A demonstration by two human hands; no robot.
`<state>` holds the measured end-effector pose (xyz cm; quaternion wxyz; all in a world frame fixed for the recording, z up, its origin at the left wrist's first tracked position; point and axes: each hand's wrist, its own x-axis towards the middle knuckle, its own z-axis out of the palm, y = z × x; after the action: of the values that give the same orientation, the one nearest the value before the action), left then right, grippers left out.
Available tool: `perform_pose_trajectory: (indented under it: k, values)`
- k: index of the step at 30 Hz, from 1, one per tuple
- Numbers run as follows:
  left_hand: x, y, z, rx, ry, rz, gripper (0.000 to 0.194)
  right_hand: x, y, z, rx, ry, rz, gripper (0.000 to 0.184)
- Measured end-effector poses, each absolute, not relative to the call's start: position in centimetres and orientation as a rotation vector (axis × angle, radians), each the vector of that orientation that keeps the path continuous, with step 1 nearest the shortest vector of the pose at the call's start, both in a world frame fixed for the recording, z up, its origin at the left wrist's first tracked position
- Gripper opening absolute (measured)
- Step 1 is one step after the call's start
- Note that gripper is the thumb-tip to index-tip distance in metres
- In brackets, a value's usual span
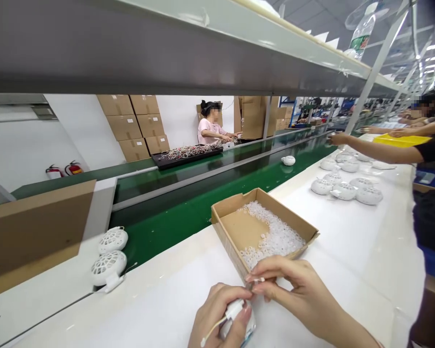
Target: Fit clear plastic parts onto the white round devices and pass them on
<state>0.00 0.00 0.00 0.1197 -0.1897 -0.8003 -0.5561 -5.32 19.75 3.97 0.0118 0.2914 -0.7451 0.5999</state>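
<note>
My left hand (221,314) is closed around a white plastic fan housing (235,309), low in the middle of the head view. A short pale wire with a small connector (204,341) hangs from it. My right hand (293,290) pinches at the housing's far end, thumb and forefinger together on a small whitish piece (258,280) too small to name. Just beyond both hands stands an open cardboard box (235,227), holding many small clear plastic rings (271,232). The underside of the housing is hidden by my left hand.
Two white fan housings (108,266) rest at the left by the green conveyor belt (174,227); another housing (288,160) lies on the belt. Several more (344,191) are grouped at the right, near a co-worker's arm (384,147). A shelf (166,53) hangs overhead.
</note>
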Motion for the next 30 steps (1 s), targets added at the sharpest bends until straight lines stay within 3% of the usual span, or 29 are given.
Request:
perform_pose_trajectory:
  k: [3, 7, 10, 13, 16, 23, 30]
  values:
    - [-0.3, -0.1, -0.9, -0.637, -2.332, -1.644, 0.028, -5.0, 19.6, 4.3, 0.929, -2.365, 1.856, 0.009]
    - [-0.8, -0.4, -1.7, -0.896, -2.343, -1.378, 0.023, -3.7, 19.1, 4.1, 0.842, -2.388, 1.862, 0.005]
    - [-0.7, -0.2, -1.8, -1.054, -2.294, -1.24, 0.024, -2.2, 19.0, 3.0, 0.652, -2.37, 2.106, 0.002]
    - [-0.4, 0.1, -1.3, -1.165, -2.216, -1.298, 0.024, -0.8, 19.2, 1.6, 0.412, -2.271, 2.454, 0.011]
    - [-0.1, 0.2, -0.4, -1.167, -2.227, -1.394, 0.017, 0.1, 19.5, 0.4, 0.361, -2.173, 2.592, 0.015]
    - [0.2, 0.1, 0.2, -1.18, -2.228, -1.414, 0.019, 1.0, 19.2, 0.0, 0.309, -2.087, 2.6, 0.021]
    - [0.2, 0.0, -1.0, -1.17, -2.223, -1.384, 0.019, 1.6, 19.0, 0.5, 0.298, -2.116, 2.476, 0.014]
